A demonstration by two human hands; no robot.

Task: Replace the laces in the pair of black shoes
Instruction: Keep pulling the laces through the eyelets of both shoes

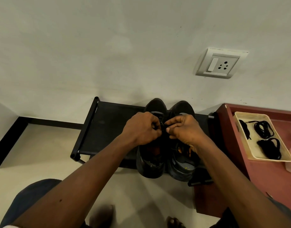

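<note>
On shoe rack [105,127]: black shoes [150,163], side by side. Left hand [141,129] and right hand [186,130] above rack, both pinching lace [163,125] over shoes. Step, judged: unthreading old lace. Next: pull free eyelet by eyelet. Spare laces [264,130] in tray [271,159], right of rack.

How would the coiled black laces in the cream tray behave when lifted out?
The coiled laces lie in loose loops, so probably floppy, apt to unwind and dangle. They look thin, so likely very light. The shallow tray may slide if one snags.

No legible text anywhere.
</note>
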